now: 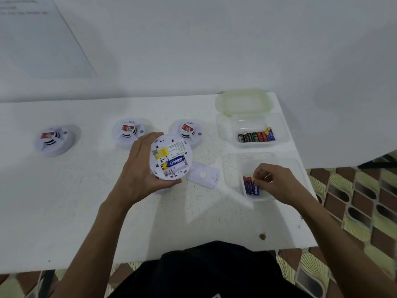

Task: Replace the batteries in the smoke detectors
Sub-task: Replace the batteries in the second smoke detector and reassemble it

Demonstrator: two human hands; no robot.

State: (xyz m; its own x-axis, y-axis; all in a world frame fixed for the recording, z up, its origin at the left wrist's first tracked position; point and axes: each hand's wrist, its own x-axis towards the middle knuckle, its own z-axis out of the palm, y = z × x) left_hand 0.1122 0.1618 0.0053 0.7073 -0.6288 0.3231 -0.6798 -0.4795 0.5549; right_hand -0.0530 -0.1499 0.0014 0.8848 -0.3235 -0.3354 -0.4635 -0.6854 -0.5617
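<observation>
Smoke detector (170, 160) is held underside-up at frame centre, gripped by the left hand (137, 168): fingers are curled over the top rim and the thumb is hooked under the lower edge. The battery bay is uncovered; one blue-and-yellow battery (174, 163) is seated in it, with a bare white slot just below. The battery cover (203, 174) is laid flat on the table (86, 211), just right of the held unit. The right hand (272, 181) is placed in the near tray (250, 167), right of centre; thumb and fingertips are pinched on the top end of one cell in the row of blue-red batteries (249, 187) at the tray's left wall. Whether that cell is lifted cannot be told. The far tray (247, 123), upper right, is loaded with a row of mixed batteries (256, 136); a lid (243, 103) is propped behind it. Three other detectors are set dome-up: one at left (53, 139), two (129, 133) (189, 131) just behind the held unit.
</observation>
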